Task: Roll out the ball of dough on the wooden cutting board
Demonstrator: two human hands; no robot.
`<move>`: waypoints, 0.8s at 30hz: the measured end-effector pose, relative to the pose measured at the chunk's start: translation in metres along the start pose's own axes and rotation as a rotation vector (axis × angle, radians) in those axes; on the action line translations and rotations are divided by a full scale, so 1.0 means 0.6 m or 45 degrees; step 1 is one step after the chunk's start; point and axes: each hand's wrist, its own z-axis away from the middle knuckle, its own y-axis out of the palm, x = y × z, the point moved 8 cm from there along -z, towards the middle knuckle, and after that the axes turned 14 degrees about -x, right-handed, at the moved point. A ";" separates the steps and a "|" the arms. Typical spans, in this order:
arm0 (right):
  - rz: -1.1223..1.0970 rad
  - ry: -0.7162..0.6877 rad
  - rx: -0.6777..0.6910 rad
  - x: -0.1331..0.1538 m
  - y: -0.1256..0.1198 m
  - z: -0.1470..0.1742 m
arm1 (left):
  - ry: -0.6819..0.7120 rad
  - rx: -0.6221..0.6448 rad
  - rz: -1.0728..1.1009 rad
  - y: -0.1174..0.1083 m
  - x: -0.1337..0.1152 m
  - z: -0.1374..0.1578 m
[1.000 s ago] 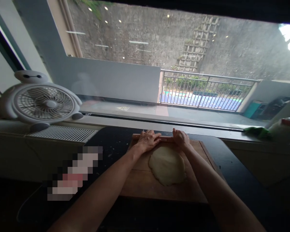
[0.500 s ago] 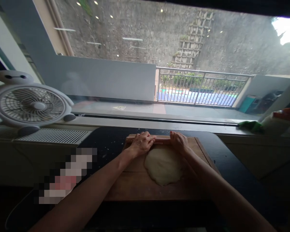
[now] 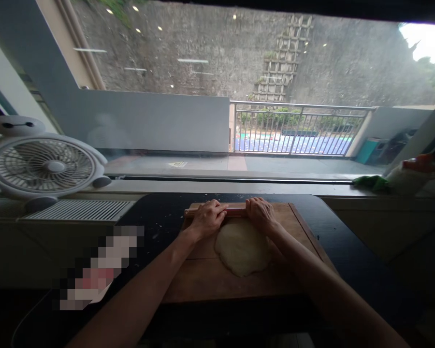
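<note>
A wooden rolling pin [image 3: 235, 211] lies crosswise near the far edge of a wooden board [image 3: 188, 280]. My left hand [image 3: 209, 215] is closed over the pin's left part, and its left tip sticks out beyond the hand. Over the right part, my right hand [image 3: 261, 213] has its fingers curled round the pin; that end is hidden beneath it. A flat, roughly round sheet of pale dough [image 3: 242, 247] with an uneven edge lies on the board just nearer than the pin, between my forearms.
The board rests on a black table [image 3: 322, 232] dusted with white specks. Left of it, a blurred-out patch [image 3: 105, 266] covers something. A white fan [image 3: 45, 164] stands beside the window. On the sill at right are a green cloth [image 3: 371, 183] and a white bottle-like object [image 3: 408, 178].
The whole view has shifted slightly, with the scene moving left. Both hands stay on the rolling pin at the dough's far side, with the gap between them a little narrower.
</note>
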 end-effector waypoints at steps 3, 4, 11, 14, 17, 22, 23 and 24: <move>0.012 0.009 0.006 0.001 -0.005 0.007 | -0.021 -0.045 0.012 -0.009 -0.004 0.007; 0.016 0.014 0.010 0.000 -0.005 0.007 | -0.031 -0.065 0.029 -0.012 -0.006 0.007; 0.067 0.154 0.012 -0.038 0.009 -0.014 | -0.073 -0.133 0.180 -0.019 -0.053 0.009; 0.073 0.170 0.012 -0.055 0.007 -0.011 | -0.085 -0.026 0.122 0.001 -0.072 0.017; 0.065 0.146 0.016 -0.061 0.001 0.002 | -0.107 -0.020 0.135 0.007 -0.079 0.018; 0.070 0.182 -0.015 -0.064 -0.008 0.015 | -0.070 -0.056 0.245 0.000 -0.084 0.009; 0.068 0.189 -0.024 -0.064 -0.010 0.015 | -0.075 -0.054 0.267 -0.001 -0.084 0.007; 0.065 0.192 -0.031 -0.064 -0.011 0.015 | -0.084 -0.048 0.286 -0.002 -0.083 0.006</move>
